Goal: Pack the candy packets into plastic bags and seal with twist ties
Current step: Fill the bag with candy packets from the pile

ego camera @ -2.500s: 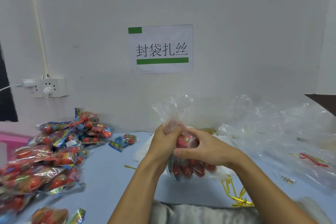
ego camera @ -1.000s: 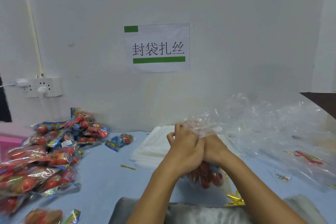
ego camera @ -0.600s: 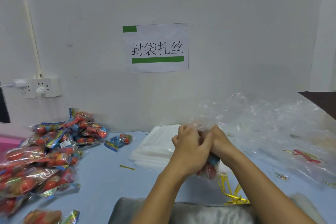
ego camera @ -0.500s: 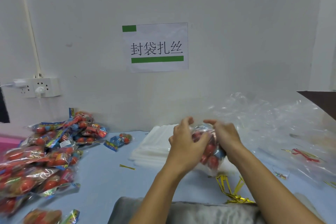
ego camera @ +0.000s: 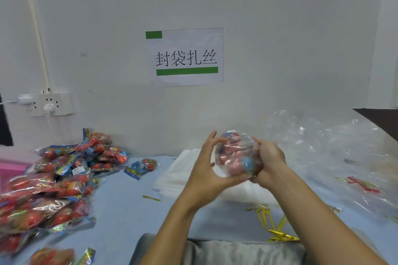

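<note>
A clear plastic bag filled with red and blue candy packets (ego camera: pixel 235 154) forms a rounded bundle held above the table between both hands. My left hand (ego camera: pixel 207 164) cups its left side and underside, fingers curled round it. My right hand (ego camera: pixel 268 160) grips its right side. A pile of loose candy packets (ego camera: pixel 53 178) lies on the left of the blue table (ego camera: pixel 120 211). Gold twist ties (ego camera: pixel 273 224) lie scattered near the front right, one single tie (ego camera: pixel 151 198) at the middle. A stack of flat white bags (ego camera: pixel 178 176) lies behind my hands.
Crumpled clear plastic bags (ego camera: pixel 336 157) heap up at the right against the wall. A small candy packet (ego camera: pixel 142 165) lies alone near the wall. A wall socket (ego camera: pixel 46 104) with plugs is at the left, a pink box (ego camera: pixel 10 168) behind the pile.
The bag was twisted at its neck with both hands close together; now it is turned and lifted, and my hands have spread to hold its two sides.
</note>
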Demonstrator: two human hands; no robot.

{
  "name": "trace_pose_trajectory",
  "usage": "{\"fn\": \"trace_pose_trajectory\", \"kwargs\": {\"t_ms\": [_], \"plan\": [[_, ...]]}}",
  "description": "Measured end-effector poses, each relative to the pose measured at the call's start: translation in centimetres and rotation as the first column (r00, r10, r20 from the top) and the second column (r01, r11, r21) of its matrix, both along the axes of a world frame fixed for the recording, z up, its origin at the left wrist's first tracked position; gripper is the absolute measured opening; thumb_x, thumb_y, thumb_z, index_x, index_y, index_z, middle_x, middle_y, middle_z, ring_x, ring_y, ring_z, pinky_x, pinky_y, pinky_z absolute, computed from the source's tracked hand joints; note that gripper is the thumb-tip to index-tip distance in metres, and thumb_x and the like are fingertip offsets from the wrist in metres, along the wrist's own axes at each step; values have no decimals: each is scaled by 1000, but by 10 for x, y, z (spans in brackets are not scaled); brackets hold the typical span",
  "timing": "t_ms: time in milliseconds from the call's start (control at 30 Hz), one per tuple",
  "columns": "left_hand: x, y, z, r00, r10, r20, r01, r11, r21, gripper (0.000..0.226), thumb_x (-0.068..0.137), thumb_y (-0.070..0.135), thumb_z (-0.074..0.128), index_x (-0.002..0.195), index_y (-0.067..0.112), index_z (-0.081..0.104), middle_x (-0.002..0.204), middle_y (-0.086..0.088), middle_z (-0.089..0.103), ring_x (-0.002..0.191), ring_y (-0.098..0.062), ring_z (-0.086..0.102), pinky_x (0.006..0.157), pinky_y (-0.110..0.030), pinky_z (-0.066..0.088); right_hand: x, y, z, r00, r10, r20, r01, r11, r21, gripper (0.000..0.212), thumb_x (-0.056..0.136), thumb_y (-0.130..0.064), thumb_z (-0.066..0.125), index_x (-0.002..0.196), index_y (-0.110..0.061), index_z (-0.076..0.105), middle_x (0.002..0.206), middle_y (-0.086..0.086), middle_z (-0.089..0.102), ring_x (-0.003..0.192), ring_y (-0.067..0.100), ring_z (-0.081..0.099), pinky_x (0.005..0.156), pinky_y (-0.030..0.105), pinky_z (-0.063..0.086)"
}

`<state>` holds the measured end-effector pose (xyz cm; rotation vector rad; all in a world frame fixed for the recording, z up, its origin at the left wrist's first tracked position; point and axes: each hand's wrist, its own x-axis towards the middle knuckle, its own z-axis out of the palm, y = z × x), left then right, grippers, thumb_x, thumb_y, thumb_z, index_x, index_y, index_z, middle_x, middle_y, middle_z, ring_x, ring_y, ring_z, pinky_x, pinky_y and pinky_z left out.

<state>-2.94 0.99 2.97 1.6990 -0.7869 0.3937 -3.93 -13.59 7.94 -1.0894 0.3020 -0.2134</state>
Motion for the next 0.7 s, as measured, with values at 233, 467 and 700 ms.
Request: {"fn": "trace_pose_trajectory", "kwargs": {"t_ms": [233, 467, 700], "plan": [[5, 17, 8, 961, 42, -274, -139, 929, -344, 47, 83, 65, 65, 101, 23, 76, 99, -1, 77, 96, -16, 71, 83, -26, 55, -7, 18, 1, 998, 57, 38, -22, 789, -614, 29, 95, -37, 47, 95, -21, 71, 105, 5, 68, 95, 22, 62, 84, 36, 47], [10, 26, 9, 730, -283, -623, -37, 893, -449, 57, 91, 63, 50, 109, 15, 77, 114, -16, 73, 105, -30, 71, 91, -42, 55, -25, 18, 0, 869, 472, 152, -96, 461, -882, 37, 103, -60, 21, 122, -69, 53, 131, -20, 61, 118, 4, 59, 103, 25, 44], [8, 17, 5, 736, -229, -637, 23, 949, -316, 64, 92, 72, 38, 130, 26, 61, 119, -8, 72, 109, -30, 69, 105, -53, 48, -10, 15, -4, 974, 161, 161, -58, 860, -506, 43, 99, -27, 42, 82, -31, 81, 83, -4, 78, 74, 13, 75, 67, 30, 60]]}}
